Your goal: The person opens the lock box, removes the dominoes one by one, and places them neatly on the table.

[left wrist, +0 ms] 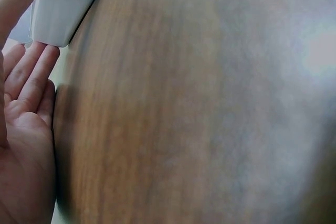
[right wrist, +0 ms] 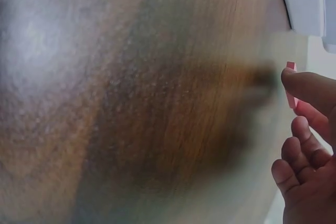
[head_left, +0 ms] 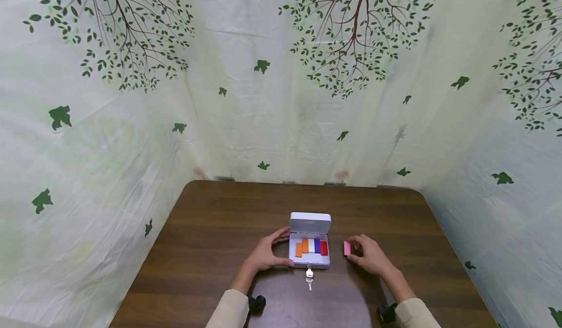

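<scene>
Your left hand (head_left: 264, 255) stands wide at the left side of the open white rectangular box (head_left: 316, 265). The thumb touches the near left corner and the other fingers, almost straight, touch the side farther back, so this hand is spread against the box. Your right hand (head_left: 370, 256) pinches a small pink flat block (head_left: 347, 248) between the thumb and the index finger; in the right wrist view its other fingers are loosely bent. This pink block is to the right of the box, near it but apart.

The box has its white lid (head_left: 311, 223) raised at the far edge. Inside, from left to right, there are a shorter orange block (head_left: 299, 250), a second orange block (head_left: 305, 245) placed slightly farther back, a white block (head_left: 311, 245), a purple-blue block (head_left: 317, 246) and a red block (head_left: 323, 248). Silver keys (head_left: 309, 279) are at the middle of the front wall. The box rests on a brown wood-grain table (head_left: 210, 220), and behind it hangs a pale cloth (head_left: 303, 123) with green leaves and trees.
</scene>
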The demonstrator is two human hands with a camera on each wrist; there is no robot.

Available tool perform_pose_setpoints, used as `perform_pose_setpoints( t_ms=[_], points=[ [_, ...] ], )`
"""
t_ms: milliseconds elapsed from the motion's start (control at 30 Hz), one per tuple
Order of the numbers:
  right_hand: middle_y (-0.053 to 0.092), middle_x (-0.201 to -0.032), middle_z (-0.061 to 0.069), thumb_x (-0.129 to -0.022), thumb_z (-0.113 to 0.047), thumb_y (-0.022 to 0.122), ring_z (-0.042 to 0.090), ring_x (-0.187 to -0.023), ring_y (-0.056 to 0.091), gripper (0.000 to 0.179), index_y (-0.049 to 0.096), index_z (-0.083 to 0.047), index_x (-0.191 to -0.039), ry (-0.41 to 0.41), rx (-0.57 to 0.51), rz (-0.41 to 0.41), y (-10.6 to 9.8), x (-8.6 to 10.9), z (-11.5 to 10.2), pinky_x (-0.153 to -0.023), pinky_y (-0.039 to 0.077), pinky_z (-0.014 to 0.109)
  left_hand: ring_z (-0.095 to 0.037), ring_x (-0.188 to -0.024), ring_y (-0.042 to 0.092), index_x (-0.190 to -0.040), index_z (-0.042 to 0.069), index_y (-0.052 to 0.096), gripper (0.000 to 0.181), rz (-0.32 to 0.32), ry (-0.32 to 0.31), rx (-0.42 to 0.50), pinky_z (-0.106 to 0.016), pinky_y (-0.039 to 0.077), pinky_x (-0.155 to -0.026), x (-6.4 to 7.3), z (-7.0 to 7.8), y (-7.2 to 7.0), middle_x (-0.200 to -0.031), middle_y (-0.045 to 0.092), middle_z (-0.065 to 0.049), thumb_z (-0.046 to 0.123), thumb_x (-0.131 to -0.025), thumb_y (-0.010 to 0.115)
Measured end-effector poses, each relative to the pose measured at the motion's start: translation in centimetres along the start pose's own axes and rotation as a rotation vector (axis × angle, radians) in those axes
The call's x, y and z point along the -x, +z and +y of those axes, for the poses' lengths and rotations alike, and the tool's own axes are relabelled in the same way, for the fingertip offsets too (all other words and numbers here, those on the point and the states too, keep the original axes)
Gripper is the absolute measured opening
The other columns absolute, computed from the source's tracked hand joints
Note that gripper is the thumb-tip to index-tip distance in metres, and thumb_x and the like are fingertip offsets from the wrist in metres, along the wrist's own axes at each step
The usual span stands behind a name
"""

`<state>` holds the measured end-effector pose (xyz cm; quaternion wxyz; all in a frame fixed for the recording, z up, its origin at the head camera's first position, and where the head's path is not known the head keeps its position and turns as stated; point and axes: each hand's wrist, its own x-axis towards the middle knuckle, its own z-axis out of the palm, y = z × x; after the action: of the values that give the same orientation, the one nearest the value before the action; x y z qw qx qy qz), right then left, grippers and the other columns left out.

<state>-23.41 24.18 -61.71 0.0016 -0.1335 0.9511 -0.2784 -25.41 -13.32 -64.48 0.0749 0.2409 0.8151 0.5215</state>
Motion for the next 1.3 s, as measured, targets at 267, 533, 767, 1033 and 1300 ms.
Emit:
perform_pose_setpoints(
  t_ms=[267, 533, 767, 1033, 1300],
  points=[
    [0.053, -0.087, -0.002, -0.082, -0.015, 0.086, 0.012, -0.081, 0.049, 0.034, 0.070, -0.013, -0.112, 0.016, -0.017, -0.005, 0.3, 0.0, 0.4, -0.071, 0.042, 0.028, -0.023, -0.136, 0.059, -0.156, 0.024, 0.042, 0.103, 0.004, 0.007, 0.019, -0.052, 0.030, -0.123, 0.0, 0.0, 0.1, -0.149, 0.059, 0.000, 0.027, -0.069, 0.098],
    [0.054, -0.088, -0.001, -0.084, -0.015, 0.084, 0.013, -0.081, 0.048, 0.036, 0.070, -0.013, -0.116, 0.038, -0.036, -0.028, 0.3, 0.1, 0.5, -0.072, 0.041, 0.030, -0.021, -0.136, 0.058, -0.157, 0.024, 0.041, 0.104, -0.003, 0.002, -0.007, -0.053, 0.030, -0.123, -0.1, -0.1, 0.0, -0.150, 0.058, 0.001, 0.033, -0.071, 0.097],
    [0.055, -0.090, 0.000, -0.085, -0.017, 0.084, 0.014, -0.082, 0.049, 0.043, 0.068, -0.011, -0.124, 0.073, -0.053, -0.045, 0.3, 0.2, 0.4, -0.072, 0.041, 0.030, -0.021, -0.136, 0.059, -0.158, 0.023, 0.040, 0.103, -0.003, 0.007, -0.018, -0.052, 0.030, -0.123, -0.1, -0.3, 0.1, -0.150, 0.058, 0.001, 0.033, -0.071, 0.097],
    [0.056, -0.093, -0.001, -0.086, -0.024, 0.084, 0.015, -0.085, 0.050, 0.047, 0.067, -0.009, -0.127, 0.085, -0.078, 0.015, -0.1, 0.6, 0.0, -0.073, 0.044, 0.029, -0.022, -0.135, 0.060, -0.157, 0.023, 0.042, 0.103, 0.007, 0.017, 0.003, -0.051, 0.032, -0.122, 0.0, -0.1, 0.1, -0.149, 0.059, 0.000, 0.028, -0.070, 0.098],
    [0.062, -0.096, 0.002, -0.085, -0.025, 0.085, 0.015, -0.085, 0.054, 0.048, 0.068, -0.007, -0.126, 0.007, -0.068, 0.064, -0.4, 0.5, -0.9, -0.074, 0.049, 0.031, -0.028, -0.135, 0.059, -0.156, 0.020, 0.043, 0.103, 0.017, 0.027, 0.027, -0.056, 0.032, -0.120, 0.0, 0.0, 0.2, -0.149, 0.059, -0.004, 0.024, -0.069, 0.098]
  ],
)
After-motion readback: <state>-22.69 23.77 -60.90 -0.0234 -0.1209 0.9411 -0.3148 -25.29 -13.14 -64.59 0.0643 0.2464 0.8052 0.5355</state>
